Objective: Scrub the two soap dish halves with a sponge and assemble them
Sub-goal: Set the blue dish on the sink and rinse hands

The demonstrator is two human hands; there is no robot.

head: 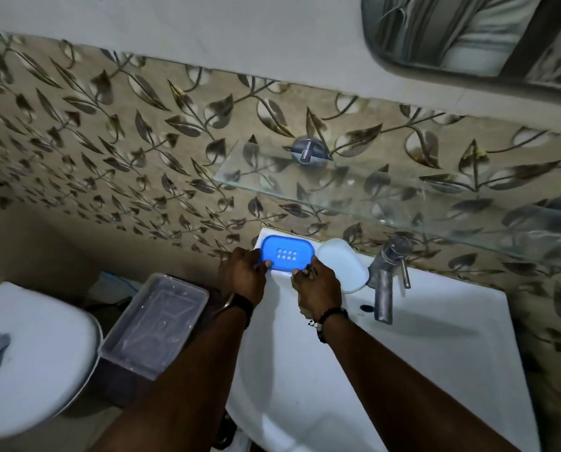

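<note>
The blue soap dish half [287, 254], an oval tray with small drain holes, sits at the back left corner of the white sink [419, 337]. My left hand [241, 277] grips its left end. My right hand [316, 288] holds its front right edge, and something tan, possibly the sponge, shows under that palm. The white soap dish half [342, 265] lies flat on the sink ledge just to the right, between the blue half and the tap [387, 275].
A glass shelf [387, 187] juts out from the leaf-patterned tiles above the sink. A clear plastic tray [155, 324] rests on a dark stand to the left. A white toilet [31, 353] is at far left. A mirror [468, 31] hangs at top right.
</note>
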